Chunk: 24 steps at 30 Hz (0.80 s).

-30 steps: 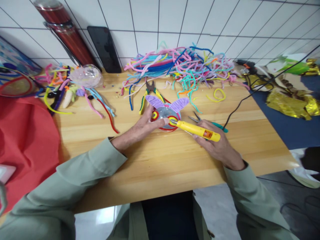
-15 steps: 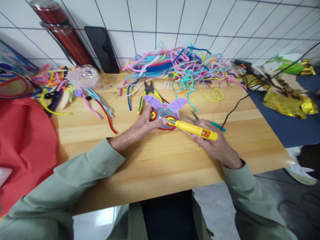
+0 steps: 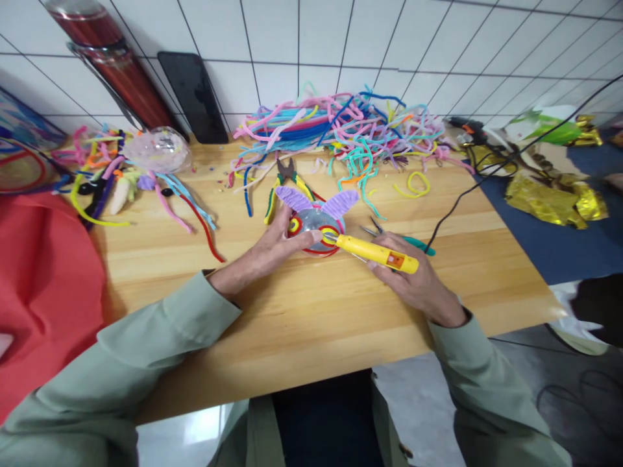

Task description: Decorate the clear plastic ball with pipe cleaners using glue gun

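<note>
My left hand (image 3: 282,237) is closed around a clear plastic ball (image 3: 312,222), its thumb lying across the front. The ball carries two purple pipe-cleaner ears (image 3: 341,203) and red-and-yellow ring eyes (image 3: 294,226). In my right hand (image 3: 416,279) is a yellow hot glue gun (image 3: 377,252), its metal nozzle at the ball's right eye. Whether the nozzle touches the eye I cannot tell. Teal-handled pliers (image 3: 419,246) lie partly hidden behind my right hand. Just behind the ball, yellow-and-green cutting pliers (image 3: 286,171) rest on the table.
A heap of coloured pipe cleaners (image 3: 335,126) lies along the tiled wall. A black phone (image 3: 193,97) and red thermos (image 3: 117,65) stand at the back left, near red cloth (image 3: 48,285). A black cord (image 3: 467,189) crosses the right side toward gold foil (image 3: 545,194).
The whole view has shifted slightly, so everything sits a little further left. Both hands keep their hold, with the glue gun still at the right eye.
</note>
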Tool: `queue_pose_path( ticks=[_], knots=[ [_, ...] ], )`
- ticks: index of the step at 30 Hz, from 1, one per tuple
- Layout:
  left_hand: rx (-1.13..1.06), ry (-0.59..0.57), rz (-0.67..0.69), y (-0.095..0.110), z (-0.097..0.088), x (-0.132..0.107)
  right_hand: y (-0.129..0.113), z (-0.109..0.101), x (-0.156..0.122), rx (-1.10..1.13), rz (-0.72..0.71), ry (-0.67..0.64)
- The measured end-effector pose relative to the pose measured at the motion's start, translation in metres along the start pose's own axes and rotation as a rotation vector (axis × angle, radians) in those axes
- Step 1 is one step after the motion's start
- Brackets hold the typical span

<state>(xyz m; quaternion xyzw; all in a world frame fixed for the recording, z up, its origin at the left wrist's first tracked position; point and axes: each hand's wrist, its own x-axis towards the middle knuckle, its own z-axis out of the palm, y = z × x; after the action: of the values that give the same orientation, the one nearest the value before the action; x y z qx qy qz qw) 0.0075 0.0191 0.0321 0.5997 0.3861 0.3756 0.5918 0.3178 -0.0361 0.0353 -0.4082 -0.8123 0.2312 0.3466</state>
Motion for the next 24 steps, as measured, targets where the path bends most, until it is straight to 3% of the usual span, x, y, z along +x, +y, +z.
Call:
queue_pose_path(
  ticks=[9,24],
  knots=[
    [0.011,-0.009,0.016,-0.0083,-0.0024,0.0024,-0.0027,0.0001,0.0003,-0.016,-0.005,0.017],
    [0.022,0.013,0.001,-0.0049,-0.0012,0.0018,-0.0030,0.0000,0.0016,-0.013,0.020,0.024]
  ],
)
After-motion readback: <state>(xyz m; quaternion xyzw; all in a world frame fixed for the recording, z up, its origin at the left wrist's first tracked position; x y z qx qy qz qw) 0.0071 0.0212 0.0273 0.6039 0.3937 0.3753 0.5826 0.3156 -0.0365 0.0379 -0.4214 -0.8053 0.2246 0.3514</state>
